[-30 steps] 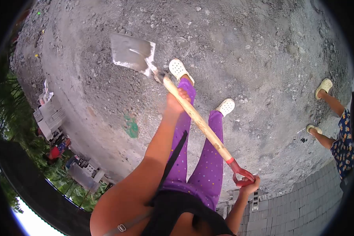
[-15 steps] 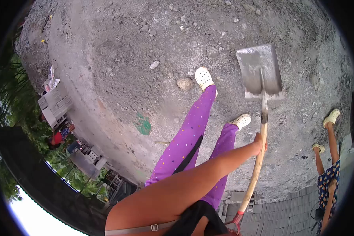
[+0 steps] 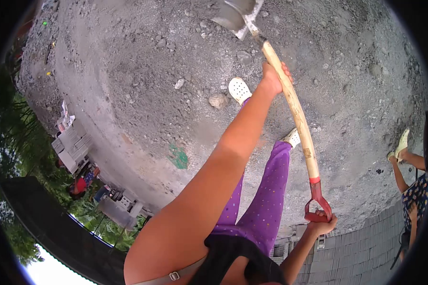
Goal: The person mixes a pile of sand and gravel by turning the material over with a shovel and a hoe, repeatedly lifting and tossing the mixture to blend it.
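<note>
Shovel (image 3: 290,102), left hand (image 3: 273,78) wrapped round wooden shaft; right hand (image 3: 322,223) closed on red grip

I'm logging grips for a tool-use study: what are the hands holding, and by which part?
A shovel: the left hand grips the wooden shaft near the blade, the right hand the red D-handle at the end.

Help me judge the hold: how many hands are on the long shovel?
2. The left hand wraps the grey-bladed, wooden-shafted shovel high up, near the blade. The right hand closes on its red D-shaped handle at the bottom end. The shaft between them is bare, so none seems hidden.
</note>
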